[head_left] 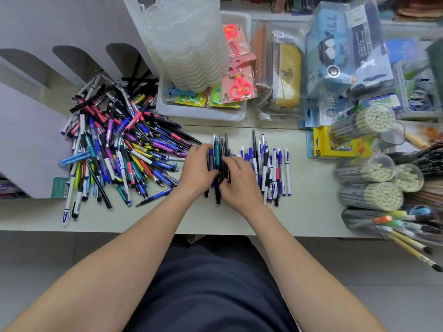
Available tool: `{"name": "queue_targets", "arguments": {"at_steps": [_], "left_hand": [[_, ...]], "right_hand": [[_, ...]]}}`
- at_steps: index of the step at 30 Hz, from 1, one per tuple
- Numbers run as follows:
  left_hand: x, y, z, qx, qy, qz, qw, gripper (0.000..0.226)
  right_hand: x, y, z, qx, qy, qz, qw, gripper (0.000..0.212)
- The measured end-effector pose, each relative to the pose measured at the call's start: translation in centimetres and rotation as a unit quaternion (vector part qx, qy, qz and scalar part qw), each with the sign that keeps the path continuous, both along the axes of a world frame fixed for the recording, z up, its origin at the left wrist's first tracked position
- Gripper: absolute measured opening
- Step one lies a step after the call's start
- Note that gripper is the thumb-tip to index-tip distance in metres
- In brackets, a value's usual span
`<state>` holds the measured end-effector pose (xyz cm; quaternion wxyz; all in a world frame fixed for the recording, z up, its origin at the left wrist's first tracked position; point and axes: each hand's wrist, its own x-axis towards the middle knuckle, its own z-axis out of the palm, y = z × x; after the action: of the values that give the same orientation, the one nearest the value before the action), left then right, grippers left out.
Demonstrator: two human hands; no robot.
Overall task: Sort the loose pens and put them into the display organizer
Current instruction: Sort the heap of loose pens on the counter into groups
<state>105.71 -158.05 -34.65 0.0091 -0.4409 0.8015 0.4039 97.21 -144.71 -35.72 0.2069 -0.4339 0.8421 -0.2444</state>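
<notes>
Counter [299, 212] strewn with pens [119, 152], tiled floor [36, 250]

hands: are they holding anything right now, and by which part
The left hand and right hand clasp one bundle of dark pens between them, around the mid-barrels, on the table.

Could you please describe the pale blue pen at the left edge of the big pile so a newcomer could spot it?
Start at the tangled pile of pens on the left half of the table. At the pile's left edge one pale blue pen pokes out sideways, lying almost level. Its whole barrel is pale blue, whereas its neighbours are mostly white with dark ends.
</notes>
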Motion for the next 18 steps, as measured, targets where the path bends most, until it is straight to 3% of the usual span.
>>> {"name": "queue_targets", "arguments": {"at_steps": [4, 6, 12, 18], "left_hand": [[1.3, -0.3, 0.8, 0.013, 0.042, 0.008, 0.999, 0.052], [2.0, -0.2, 1.3, 0.017, 0.041, 0.010, 0.999, 0.048], [3.9, -0.8, 2.0, -0.056, 0.006, 0.003, 0.998, 0.034], [7.8, -3.2, 2.5, -0.088, -0.042, 0.035, 0.995, 0.028]], "right_hand": [[-0.1, -0.1, 1.1, 0.160, 0.028, 0.180, 0.970, 0.126], [-0.1, -0.3, 1.1, 0.210, 0.080, 0.224, 0.948, 0.139], [-0.1, -0.7, 2.4, 0.201, 0.132, 0.214, 0.947, 0.103], [1.9, -3.4, 3.5, 0.248, 0.154, 0.235, 0.927, 0.119]]}}
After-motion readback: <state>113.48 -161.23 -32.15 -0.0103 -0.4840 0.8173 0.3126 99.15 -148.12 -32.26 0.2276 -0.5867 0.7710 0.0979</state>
